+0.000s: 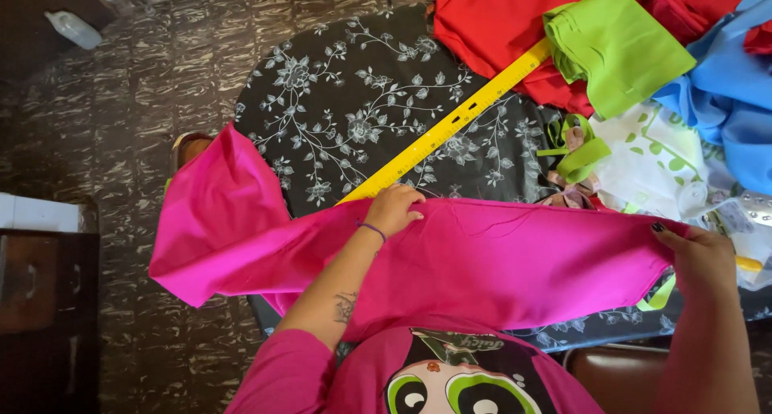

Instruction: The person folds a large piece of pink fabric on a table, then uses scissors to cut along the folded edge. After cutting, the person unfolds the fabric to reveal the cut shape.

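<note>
We hold the pink cloth (482,261) stretched over the floral-covered desk (338,100), left hand (394,211) pinching its top edge mid-span, right hand (700,253) gripping the far end; it looks light, limp and likely to sag, so best held by the edges.

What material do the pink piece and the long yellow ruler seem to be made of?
Pink piece: thin woven cloth, matte; it folds and creases softly between the left hand and right hand. Yellow ruler: rigid, straight, smooth, with printed marks; probably painted metal or plastic, I cannot tell which.
</note>
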